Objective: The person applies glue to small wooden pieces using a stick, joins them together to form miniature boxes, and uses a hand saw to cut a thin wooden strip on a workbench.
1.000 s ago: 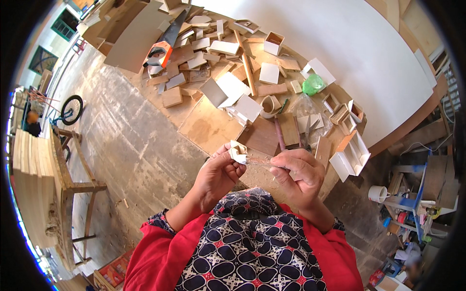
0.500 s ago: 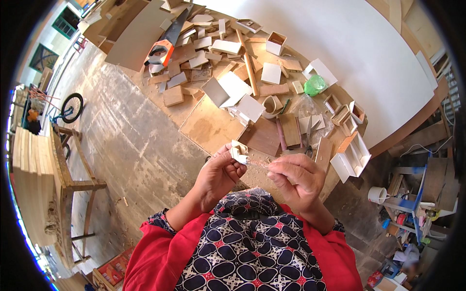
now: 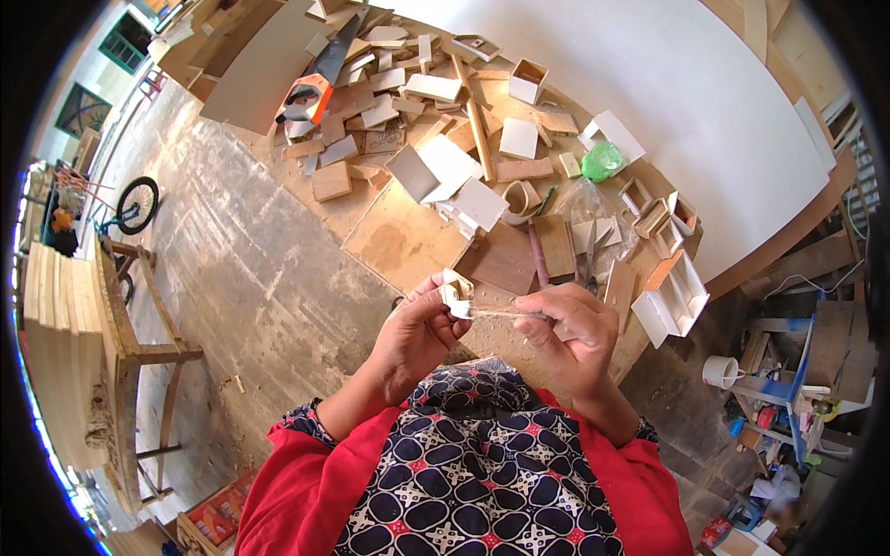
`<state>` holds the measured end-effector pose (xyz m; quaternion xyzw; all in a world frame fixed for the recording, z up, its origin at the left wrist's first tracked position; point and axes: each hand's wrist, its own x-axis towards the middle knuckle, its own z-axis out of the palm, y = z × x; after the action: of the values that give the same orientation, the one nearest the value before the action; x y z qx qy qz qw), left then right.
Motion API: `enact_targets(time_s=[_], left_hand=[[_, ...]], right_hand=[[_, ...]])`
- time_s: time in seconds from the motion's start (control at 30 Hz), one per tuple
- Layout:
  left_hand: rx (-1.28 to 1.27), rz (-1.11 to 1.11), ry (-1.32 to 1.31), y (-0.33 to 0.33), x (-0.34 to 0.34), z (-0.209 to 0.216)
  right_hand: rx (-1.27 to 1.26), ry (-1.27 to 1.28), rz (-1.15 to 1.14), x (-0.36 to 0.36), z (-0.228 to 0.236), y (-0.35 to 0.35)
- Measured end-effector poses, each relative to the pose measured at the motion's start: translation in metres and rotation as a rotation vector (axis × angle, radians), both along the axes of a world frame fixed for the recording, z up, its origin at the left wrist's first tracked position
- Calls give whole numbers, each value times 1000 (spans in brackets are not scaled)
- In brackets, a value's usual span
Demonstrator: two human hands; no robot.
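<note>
My left hand (image 3: 415, 334) is closed on a small pale wooden piece (image 3: 454, 287), pinched between thumb and fingers. White shows along the lower edge of this piece. From the right, my right hand (image 3: 577, 335) pinches a thin, light-brown stick (image 3: 501, 312), whose far end meets the white edge. What kind of tool the stick is cannot be made out. Beyond my hands lie a dark brown board (image 3: 505, 259) and a pale plywood sheet (image 3: 399, 243).
A heap of wood offcuts (image 3: 371, 111) covers the far work surface, with an orange-handled saw (image 3: 306, 97) on its left. A green plastic bag (image 3: 603, 161), small open boxes (image 3: 640, 204) and a white divided tray (image 3: 681, 296) lie right. A wooden bench (image 3: 153, 352) stands left.
My right hand has shifted slightly and its fingers have turned, so the stick now shows as a straighter line against the piece. The left hand has barely moved.
</note>
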<state>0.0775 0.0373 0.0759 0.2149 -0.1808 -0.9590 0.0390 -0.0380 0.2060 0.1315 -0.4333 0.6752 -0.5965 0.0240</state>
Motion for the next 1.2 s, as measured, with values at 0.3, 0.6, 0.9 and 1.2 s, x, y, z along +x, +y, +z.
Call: enact_targets(time_s=[0.3,0.6,0.9,1.2], left_hand=[[31,9,17,1,2,3],[67,-46,3,-2,4,1],[32,-63,-13,-3,5,4],[18,-51,7,-5,7,1]], right_hand=[[1,-51,-26,0,-4,-4],[-56,-278,-4,2,-10,-6],[57,-462,26,5,-16,-6],[1,-523,-7,3,-21,-5]])
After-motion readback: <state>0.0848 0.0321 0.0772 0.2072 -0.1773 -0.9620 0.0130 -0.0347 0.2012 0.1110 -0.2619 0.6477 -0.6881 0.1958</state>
